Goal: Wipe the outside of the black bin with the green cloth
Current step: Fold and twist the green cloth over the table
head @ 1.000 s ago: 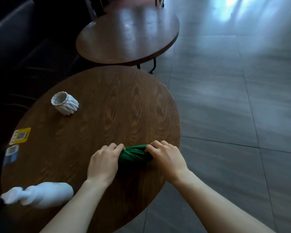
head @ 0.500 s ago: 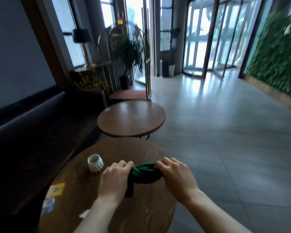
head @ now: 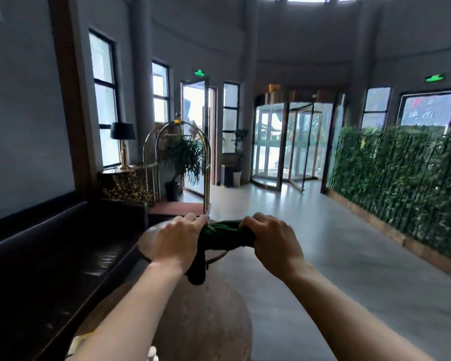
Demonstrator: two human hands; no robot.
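The green cloth (head: 223, 234) is bunched into a roll held in the air above the near round wooden table (head: 206, 321). My left hand (head: 177, 239) grips its left end, from which a dark tail hangs down. My right hand (head: 274, 243) grips its right end. Both hands are closed on the cloth. No black bin is recognisable in the head view.
A dark bench seat (head: 50, 256) runs along the left wall. A second round table (head: 151, 239) stands beyond my hands, a brass luggage cart (head: 176, 165) and a potted plant (head: 185, 162) behind it. A green hedge wall (head: 401, 188) lines the right; grey floor (head: 310, 256) lies between.
The view has swung up from the tabletop to the lobby. The cloth, held in both hands, has risen off the table.
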